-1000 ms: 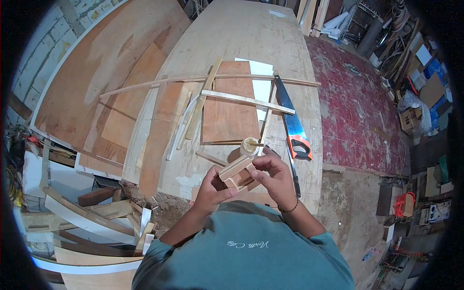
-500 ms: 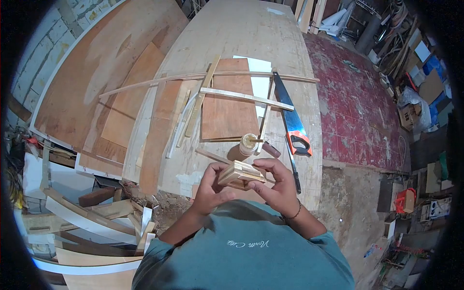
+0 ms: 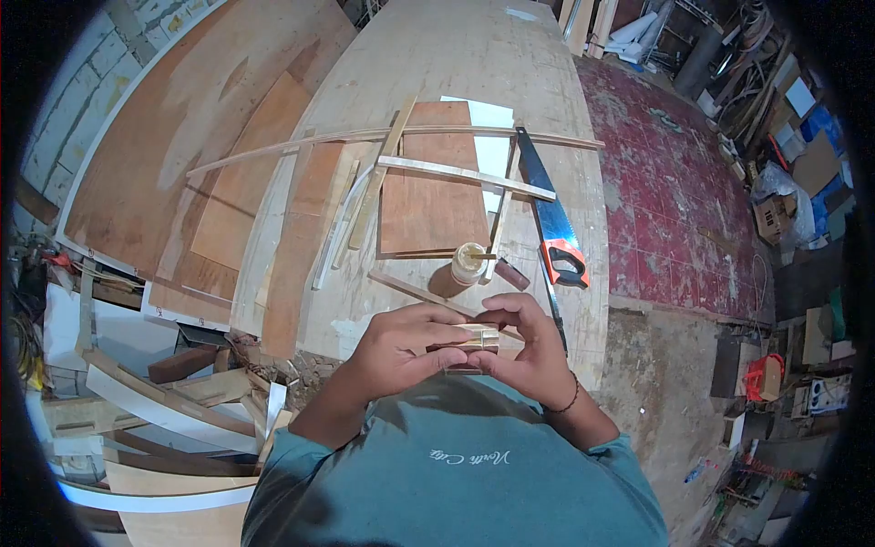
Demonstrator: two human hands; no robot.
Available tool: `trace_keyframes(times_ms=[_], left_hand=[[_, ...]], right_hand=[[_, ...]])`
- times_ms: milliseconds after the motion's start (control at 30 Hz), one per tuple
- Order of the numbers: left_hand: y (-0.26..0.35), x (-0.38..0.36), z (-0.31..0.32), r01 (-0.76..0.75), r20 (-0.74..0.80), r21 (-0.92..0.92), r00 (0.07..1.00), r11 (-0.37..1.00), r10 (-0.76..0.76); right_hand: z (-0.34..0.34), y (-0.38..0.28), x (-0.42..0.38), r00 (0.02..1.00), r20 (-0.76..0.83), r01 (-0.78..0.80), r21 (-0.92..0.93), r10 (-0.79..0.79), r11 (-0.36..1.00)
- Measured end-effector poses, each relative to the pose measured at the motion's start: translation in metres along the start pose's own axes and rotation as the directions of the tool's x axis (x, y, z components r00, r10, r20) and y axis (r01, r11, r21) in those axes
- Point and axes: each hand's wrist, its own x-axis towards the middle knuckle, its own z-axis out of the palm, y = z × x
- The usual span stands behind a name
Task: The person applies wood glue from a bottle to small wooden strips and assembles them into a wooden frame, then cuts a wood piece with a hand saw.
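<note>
Close to my chest, a small layered wooden block (image 3: pixel 477 338) is held between both hands, its pale strips showing in the gap between the fingers. My left hand (image 3: pixel 401 351) is closed on the left end, with the thumb along the near side. On the right end, my right hand (image 3: pixel 531 356) pinches it between thumb and fingers. Much of the block is hidden by the fingers. Just beyond stands an open jar (image 3: pixel 468 266) with a stick across its mouth. A small dark reddish block (image 3: pixel 512 274) lies right of the jar.
A handsaw (image 3: pixel 545 202) with an orange and black handle lies to the right on the workbench (image 3: pixel 437 55). A brown plywood panel (image 3: pixel 431 205), a white sheet (image 3: pixel 493 150) and several thin wooden strips spread across the middle. Large plywood sheets (image 3: pixel 173 137) lean at left.
My left hand has moved right and closed further over the wooden block, which is turned so that less of it shows. My right hand stays near the same place.
</note>
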Motion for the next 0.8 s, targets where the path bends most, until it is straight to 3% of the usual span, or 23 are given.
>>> trace_keyframes(times_ms=[67,133,167,233,467,800], left_hand=[[-0.003,-0.002,0.003,0.047,-0.064,-0.067,0.997,0.997,-0.051],[-0.009,-0.002,0.005,0.019,-0.095,-0.062,0.995,0.998,-0.025],[-0.011,-0.003,0.005,-0.008,-0.128,-0.056,0.992,0.998,0.001],[-0.007,-0.002,0.005,0.02,-0.122,-0.072,0.992,0.997,-0.029],[-0.001,0.0,0.001,0.085,-0.067,-0.053,0.994,0.995,-0.089],[-0.002,0.004,0.003,0.095,-0.108,-0.031,0.989,0.995,-0.098]], right_hand=[[-0.001,0.0,-0.001,1.0,0.001,0.006,0.041,-0.006,0.999],[-0.001,-0.003,-0.002,0.991,0.023,-0.13,0.285,0.128,0.95],[-0.001,-0.001,-0.003,0.992,0.024,-0.129,0.286,0.127,0.95],[-0.003,0.004,-0.007,0.962,0.093,-0.275,0.354,0.258,0.894],[-0.006,0.002,-0.006,0.964,0.095,-0.265,0.294,0.247,0.918],[-0.009,0.001,0.0,0.973,0.088,-0.231,0.263,0.215,0.937]])
